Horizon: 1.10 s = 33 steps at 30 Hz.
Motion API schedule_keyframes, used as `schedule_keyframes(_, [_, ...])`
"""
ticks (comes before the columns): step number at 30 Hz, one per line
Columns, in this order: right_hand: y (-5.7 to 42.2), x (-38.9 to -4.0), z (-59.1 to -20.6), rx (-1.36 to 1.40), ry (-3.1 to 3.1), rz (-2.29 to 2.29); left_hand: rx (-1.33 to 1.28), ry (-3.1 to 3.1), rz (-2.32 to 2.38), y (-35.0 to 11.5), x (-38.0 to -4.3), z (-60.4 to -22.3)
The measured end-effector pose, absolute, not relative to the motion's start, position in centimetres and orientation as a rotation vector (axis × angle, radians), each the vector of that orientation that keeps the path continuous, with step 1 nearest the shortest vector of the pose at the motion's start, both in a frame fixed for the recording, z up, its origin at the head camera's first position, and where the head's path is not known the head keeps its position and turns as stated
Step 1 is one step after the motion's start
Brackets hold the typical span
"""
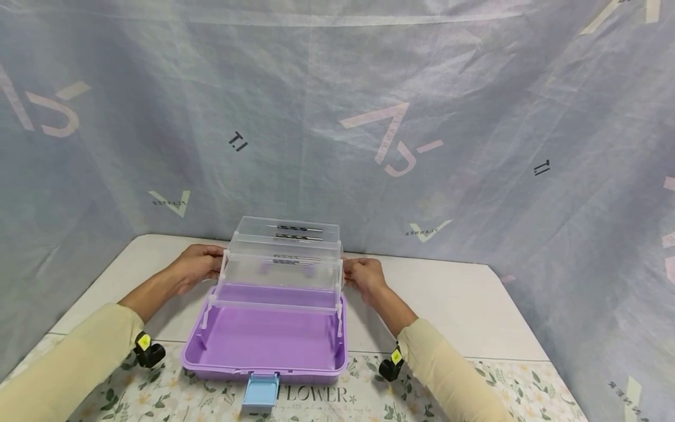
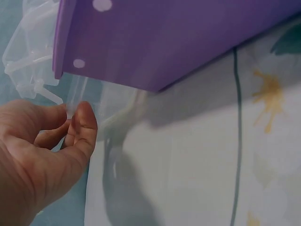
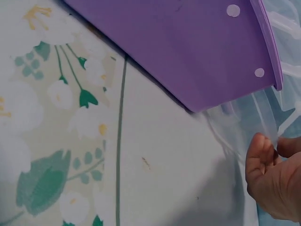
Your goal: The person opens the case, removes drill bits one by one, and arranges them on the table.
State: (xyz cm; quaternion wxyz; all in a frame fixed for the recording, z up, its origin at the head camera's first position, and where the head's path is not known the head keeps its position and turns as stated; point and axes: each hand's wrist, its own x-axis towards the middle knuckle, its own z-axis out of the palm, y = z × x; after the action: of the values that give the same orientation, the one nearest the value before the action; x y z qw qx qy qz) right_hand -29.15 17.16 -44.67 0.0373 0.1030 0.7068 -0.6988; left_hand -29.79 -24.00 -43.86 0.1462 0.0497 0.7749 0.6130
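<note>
A purple storage box point(image 1: 269, 337) stands unfolded, its clear stepped trays point(image 1: 285, 269) raised over the rear. Several drill bits point(image 1: 298, 238) lie in the upper trays. Behind the box hangs its clear lid point(image 2: 73, 96), mostly hidden in the head view. My left hand point(image 1: 196, 268) is at the back left corner, pinching the lid's edge between thumb and fingers. On the opposite side my right hand point(image 1: 367, 275) pinches the lid's other edge, as the right wrist view shows. A light blue latch point(image 1: 261, 391) hangs from the front rim.
Under the box lies a white mat point(image 1: 422, 310) with a floral front strip printed "FLOWER". A grey-blue printed curtain point(image 1: 316, 117) closes off the back and sides. Small black cameras point(image 1: 391, 368) sit on both wrists.
</note>
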Motion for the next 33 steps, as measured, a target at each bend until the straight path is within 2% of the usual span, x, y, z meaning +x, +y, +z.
schedule_keyframes(19, [17.4,-29.1,-44.9,0.339,2.142,-2.159,0.12,2.295,1.682,-24.4,-28.8,-44.6])
schedule_keyframes(25, [17.3,-29.1,-44.7,0.33,2.152,-2.154,0.168,2.357,1.565,-24.7,-27.0,-44.4])
schedule_keyframes(33, [17.2,-29.1,-44.8,0.342,2.164,-2.152,0.236,2.434,1.491,-25.1,-22.5,-43.7])
